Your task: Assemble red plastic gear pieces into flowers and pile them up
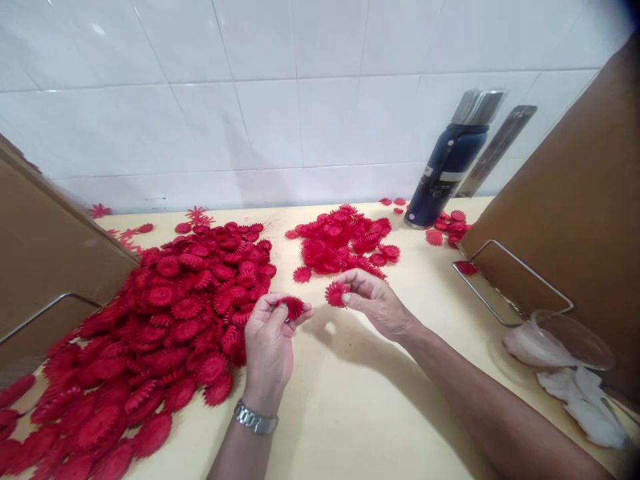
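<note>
My left hand [270,337], with a metal watch on the wrist, pinches a small red flower piece [293,307] between thumb and fingers above the cream table [350,400]. My right hand [374,301] holds another red flower piece [336,293] with spiky petals at its fingertips. The two hands are close together, a little apart. A large heap of red flower pieces [165,333] lies just left of my left hand. A smaller heap of red flower pieces [345,241] lies just beyond my right hand.
A dark blue flask [447,170] stands at the back right by the white tiled wall. Brown boards [565,220] with metal stands flank the table on both sides. A clear plastic cup [570,337] and white cloth [585,397] lie at the right.
</note>
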Available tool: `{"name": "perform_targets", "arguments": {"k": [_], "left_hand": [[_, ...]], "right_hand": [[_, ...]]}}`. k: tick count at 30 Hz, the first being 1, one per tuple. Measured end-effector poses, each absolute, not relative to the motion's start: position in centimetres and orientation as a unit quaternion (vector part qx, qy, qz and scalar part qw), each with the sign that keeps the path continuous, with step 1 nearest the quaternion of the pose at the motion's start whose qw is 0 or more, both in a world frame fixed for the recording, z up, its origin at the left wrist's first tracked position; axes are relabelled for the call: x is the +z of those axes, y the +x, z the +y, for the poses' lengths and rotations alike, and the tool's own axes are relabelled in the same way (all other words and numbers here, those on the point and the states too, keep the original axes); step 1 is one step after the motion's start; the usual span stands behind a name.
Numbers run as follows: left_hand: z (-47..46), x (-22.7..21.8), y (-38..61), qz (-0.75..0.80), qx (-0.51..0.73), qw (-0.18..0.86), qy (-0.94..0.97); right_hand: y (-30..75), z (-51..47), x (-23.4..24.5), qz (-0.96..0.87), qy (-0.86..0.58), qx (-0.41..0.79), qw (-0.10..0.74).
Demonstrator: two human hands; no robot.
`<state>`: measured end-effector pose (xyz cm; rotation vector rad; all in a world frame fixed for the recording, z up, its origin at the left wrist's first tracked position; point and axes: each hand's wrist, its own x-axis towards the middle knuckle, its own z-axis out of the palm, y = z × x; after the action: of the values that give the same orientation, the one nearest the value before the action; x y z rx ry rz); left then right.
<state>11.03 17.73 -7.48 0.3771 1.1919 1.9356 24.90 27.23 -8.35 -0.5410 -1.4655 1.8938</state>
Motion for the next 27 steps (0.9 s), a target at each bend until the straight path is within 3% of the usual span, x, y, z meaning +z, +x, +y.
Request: {"name": "perform_targets", "arguments": {"k": [10,16,22,27], "left_hand": [[17.1,-8.2,11.7,0.534,0.678,0.46,0.21],[17.2,-8.7,13.0,0.622,0.587,0.353,0.378],[17.2,-8.9,12.9,0.627,0.589,0.336,0.384],[17.1,-9.1,12.9,0.607,0.597,0.374,0.368]], "right_hand": [[24.3,26.4,-7.9,-0.62,-0.26,0.672,0.309],[24.0,25.5,-7.8,-0.623,-0.235,0.688,0.287],[23.9,25.5,-8.9,-0.6,-0.208,0.72,0.28],[24.0,25.5,-9.6,-0.625,-0.244,0.674,0.308]]}}
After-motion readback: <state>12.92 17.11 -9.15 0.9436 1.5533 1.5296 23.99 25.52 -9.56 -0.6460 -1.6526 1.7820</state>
